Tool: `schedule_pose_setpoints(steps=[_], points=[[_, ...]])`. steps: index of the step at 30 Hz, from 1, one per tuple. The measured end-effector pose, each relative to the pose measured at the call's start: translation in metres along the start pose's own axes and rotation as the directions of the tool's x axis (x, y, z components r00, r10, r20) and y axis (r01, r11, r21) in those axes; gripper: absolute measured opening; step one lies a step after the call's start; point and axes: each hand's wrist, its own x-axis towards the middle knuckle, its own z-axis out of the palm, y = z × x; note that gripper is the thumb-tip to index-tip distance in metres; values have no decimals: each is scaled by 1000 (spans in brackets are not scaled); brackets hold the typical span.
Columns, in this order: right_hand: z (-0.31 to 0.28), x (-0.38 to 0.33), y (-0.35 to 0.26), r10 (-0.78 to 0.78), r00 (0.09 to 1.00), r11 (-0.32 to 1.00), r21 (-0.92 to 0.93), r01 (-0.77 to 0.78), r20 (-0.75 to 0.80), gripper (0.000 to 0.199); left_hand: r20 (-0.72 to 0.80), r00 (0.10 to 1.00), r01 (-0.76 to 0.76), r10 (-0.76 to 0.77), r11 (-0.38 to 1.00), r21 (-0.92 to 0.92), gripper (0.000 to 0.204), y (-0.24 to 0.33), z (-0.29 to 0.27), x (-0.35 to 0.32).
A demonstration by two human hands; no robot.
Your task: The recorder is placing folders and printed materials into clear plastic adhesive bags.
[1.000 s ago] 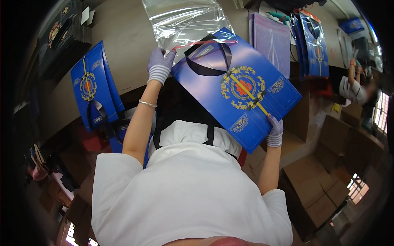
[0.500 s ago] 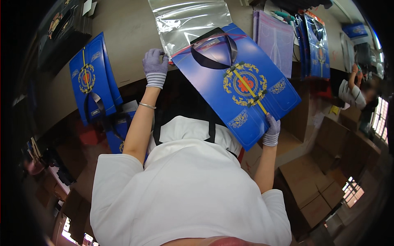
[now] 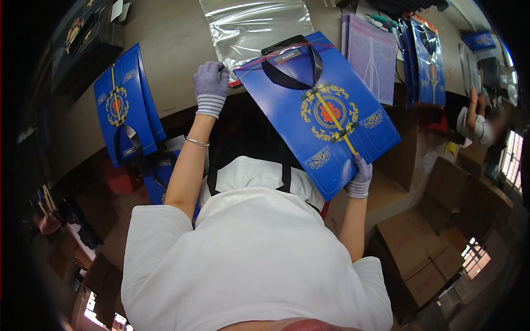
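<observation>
A blue paper gift bag (image 3: 287, 113) with gold ornament, a red emblem and a black ribbon handle (image 3: 287, 83) lies slanted in front of me. My right hand (image 3: 360, 177), in a purple-grey knit glove, grips its lower right edge, thumb on top. Flat on the table beyond it is a clear plastic bag (image 3: 259, 27). A red strip along the plastic's near edge crosses the gift bag's top; how far one sits inside the other I cannot tell. My left hand (image 3: 211, 87), gloved too, is closed with fingertips pinched at the plastic bag's left edge.
More blue gift bags (image 3: 132, 94) stand at the left, below a dark stack (image 3: 88, 44). Purple packages (image 3: 372, 60) and plastic-wrapped blue bags (image 3: 428, 66) line the right of the table (image 3: 171, 60). Cardboard boxes (image 3: 414, 248) are at lower right; another person (image 3: 475, 118) works far right.
The gift bag and its handle have shifted slightly, its right corner coming nearer and leftward with my right hand. My left hand stays near the plastic's edge, slightly rightward.
</observation>
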Motion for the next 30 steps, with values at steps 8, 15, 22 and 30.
schedule_pose_setpoints(steps=[8, 15, 22, 30], points=[[-1, 7, -1, 72, 997, 997, -5, -72, 28, 54, 131, 986, -128, 104, 973, 190, 24, 38, 7, 29], [29, -12, -19, 55, 998, 998, -1, -55, -4, 53, -56, 990, -131, 133, 991, 25, 18, 13, -4, 21], [31, -12, -8, 71, 997, 995, 75, -68, -38, 41, -90, 973, -218, 211, 972, -85, 13, 3, -6, 13], [47, -14, -1, 59, 997, 996, 71, -55, -47, 35, -160, 986, -80, 52, 982, -169, 11, 30, -3, 8]])
